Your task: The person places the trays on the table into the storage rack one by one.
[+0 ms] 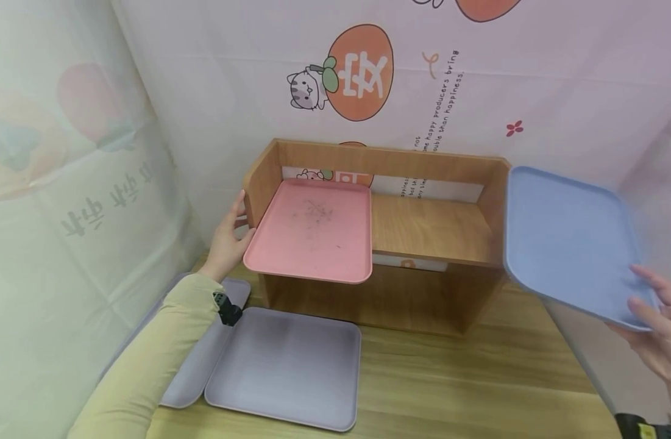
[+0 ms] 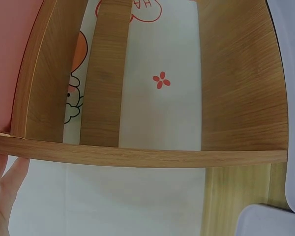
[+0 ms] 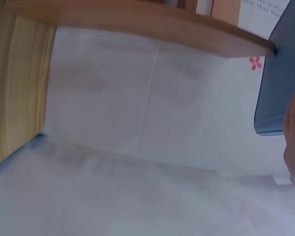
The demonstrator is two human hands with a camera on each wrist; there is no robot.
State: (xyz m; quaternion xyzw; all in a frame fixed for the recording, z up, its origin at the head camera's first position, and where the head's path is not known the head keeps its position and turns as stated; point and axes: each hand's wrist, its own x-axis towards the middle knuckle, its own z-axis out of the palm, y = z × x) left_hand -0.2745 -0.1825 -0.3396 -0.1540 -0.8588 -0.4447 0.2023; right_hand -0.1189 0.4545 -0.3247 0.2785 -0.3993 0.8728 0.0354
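A pink tray [image 1: 319, 231] lies on the upper level of a wooden desk shelf [image 1: 428, 225], against its left side panel, its front edge jutting out. My left hand [image 1: 224, 249] rests against that panel, thumb beside the tray. In the left wrist view, fairly straight fingers [image 2: 12, 182] touch the panel's outer face. At the shelf's right end, a blue tray [image 1: 571, 238] is held up, tilted, by my right hand [image 1: 667, 323], which pinches its near right corner between thumb and fingers. The right wrist view shows only part of the blue tray [image 3: 280, 73] and hand.
A grey-lilac tray [image 1: 286, 369] lies on the wooden table [image 1: 467, 390] before the shelf. Another grey-lilac tray [image 1: 195, 366] lies to its left, partly under my left forearm. Printed cloth [image 1: 231, 103] hangs behind and at both sides.
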